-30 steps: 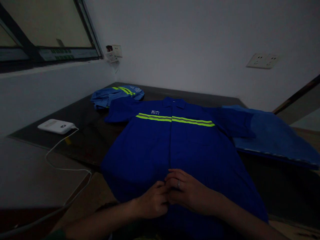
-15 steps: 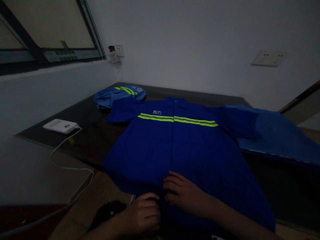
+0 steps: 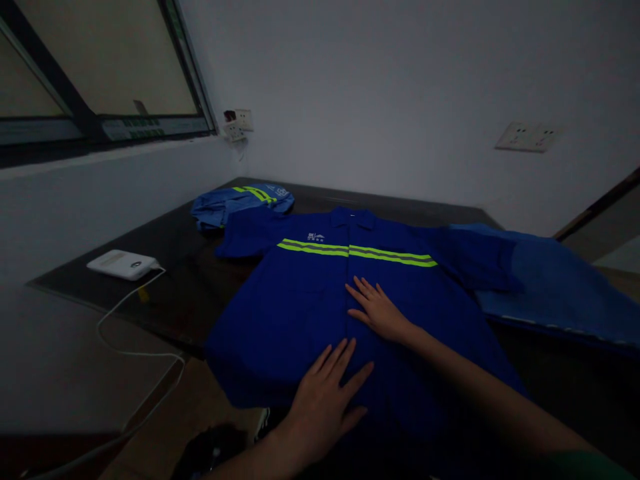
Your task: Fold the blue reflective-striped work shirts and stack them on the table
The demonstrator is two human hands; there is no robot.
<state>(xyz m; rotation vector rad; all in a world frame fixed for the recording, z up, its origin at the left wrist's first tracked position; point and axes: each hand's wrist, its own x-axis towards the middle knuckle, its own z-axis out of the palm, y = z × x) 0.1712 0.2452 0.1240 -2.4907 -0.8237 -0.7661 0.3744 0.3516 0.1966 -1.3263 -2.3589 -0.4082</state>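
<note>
A dark blue short-sleeved work shirt lies spread front side up, its collar toward the wall. A yellow-green and grey reflective band crosses its chest, and a white logo sits above the band on the left. My left hand rests on the lower front of the shirt, fingers spread. Farther up, beside the front placket, my right hand lies flat on the cloth with its fingers apart. Neither hand grips anything. The shirt's bottom hem is dark and hard to make out.
A bunched lighter blue garment lies at the back left of the dark table. A white power bank with a white cable is near the left edge. Lighter blue cloth lies under the right sleeve. Sockets are on the wall.
Both hands have let go of the placket near the hem and opened flat. The right hand has moved up the shirt, the left slightly up and right. The view has tilted up slightly.
</note>
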